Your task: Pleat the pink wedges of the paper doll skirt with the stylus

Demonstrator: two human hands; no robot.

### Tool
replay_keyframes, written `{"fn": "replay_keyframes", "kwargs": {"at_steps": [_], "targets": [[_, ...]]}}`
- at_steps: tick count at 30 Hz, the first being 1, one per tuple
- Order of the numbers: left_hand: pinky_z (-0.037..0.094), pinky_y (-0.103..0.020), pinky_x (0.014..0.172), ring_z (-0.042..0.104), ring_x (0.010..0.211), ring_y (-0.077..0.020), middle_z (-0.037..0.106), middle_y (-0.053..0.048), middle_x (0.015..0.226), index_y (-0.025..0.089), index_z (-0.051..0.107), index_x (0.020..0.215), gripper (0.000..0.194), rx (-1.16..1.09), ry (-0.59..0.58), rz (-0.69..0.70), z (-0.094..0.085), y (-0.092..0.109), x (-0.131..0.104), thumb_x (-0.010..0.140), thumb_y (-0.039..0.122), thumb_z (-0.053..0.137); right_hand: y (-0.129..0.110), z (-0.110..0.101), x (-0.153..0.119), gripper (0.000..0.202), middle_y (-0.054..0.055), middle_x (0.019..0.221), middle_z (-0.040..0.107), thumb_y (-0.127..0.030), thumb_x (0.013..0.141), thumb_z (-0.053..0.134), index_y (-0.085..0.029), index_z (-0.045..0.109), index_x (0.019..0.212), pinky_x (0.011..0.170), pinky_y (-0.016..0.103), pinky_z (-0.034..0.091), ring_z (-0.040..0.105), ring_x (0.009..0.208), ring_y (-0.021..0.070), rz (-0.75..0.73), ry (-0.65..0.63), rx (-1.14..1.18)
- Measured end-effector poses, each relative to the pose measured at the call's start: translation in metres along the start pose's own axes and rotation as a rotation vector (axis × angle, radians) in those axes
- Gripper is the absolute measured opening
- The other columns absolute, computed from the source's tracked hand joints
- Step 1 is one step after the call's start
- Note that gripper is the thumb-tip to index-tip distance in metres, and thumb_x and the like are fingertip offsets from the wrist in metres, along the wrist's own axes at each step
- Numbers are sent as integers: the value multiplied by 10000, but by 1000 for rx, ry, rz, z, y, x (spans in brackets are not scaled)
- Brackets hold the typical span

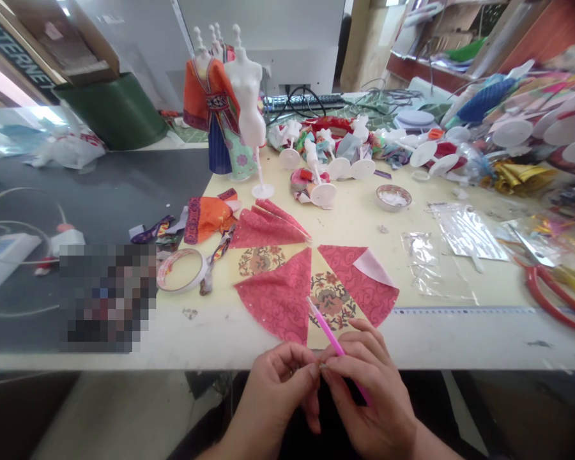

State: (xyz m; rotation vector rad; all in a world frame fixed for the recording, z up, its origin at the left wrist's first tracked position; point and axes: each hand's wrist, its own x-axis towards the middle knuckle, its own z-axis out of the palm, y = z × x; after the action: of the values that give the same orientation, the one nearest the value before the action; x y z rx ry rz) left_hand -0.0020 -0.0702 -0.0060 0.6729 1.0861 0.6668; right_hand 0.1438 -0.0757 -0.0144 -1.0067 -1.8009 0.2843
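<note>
- Pink pen [329, 329] lies slanted through the right hand [374, 383] at the near edge of the table [441, 345], its silvery tip reaching over the fabric.
- That right hand wraps the barrel loosely, thumb and forefinger bunched narrow; the left hand [280, 383] pinches too, and the fingertips meet at a tiny pale thing [322, 366], too small for me to name from here.
- I'd expect the pen to be light, stiff and a bit slick, best taken low on the barrel, clear of its thin tip.
- Beyond the hands, the red panels [278, 297] and floral panels [333, 300] look soft and limp; I'd lift those by an edge, gently, as one corner already folds over.
- Counting up: one pen, three red panels, two floral ones, one tape roll [163, 273], one small dish [383, 201], one ruler [460, 311], one pair of red-handled scissors [531, 287].
- One bare dress form [246, 89] stands beside one in an orange robe [194, 96]; how many are behind, I can't tell.
</note>
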Motion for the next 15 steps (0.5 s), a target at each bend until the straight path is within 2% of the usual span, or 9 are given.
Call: {"fn": "replay_keyframes", "kwargs": {"at_steps": [6, 15], "targets": [[345, -183, 435, 449, 374, -63, 519, 39, 441, 126, 560, 727, 208, -11, -36, -26, 0, 1, 1, 764, 316, 638, 2, -1, 1, 264, 23, 729, 641, 23, 723, 511, -171, 557, 896, 882, 450, 435, 590, 723, 147, -14, -22, 4], [392, -183, 389, 406, 416, -67, 487, 39, 543, 156, 503, 669, 132, -211, -52, 19, -4, 15, 2, 777, 209, 558, -1, -3, -3, 320, 30, 776, 652, 19, 755, 499, -164, 560, 1011, 881, 449, 455, 601, 763, 155, 36, 34, 94]]}}
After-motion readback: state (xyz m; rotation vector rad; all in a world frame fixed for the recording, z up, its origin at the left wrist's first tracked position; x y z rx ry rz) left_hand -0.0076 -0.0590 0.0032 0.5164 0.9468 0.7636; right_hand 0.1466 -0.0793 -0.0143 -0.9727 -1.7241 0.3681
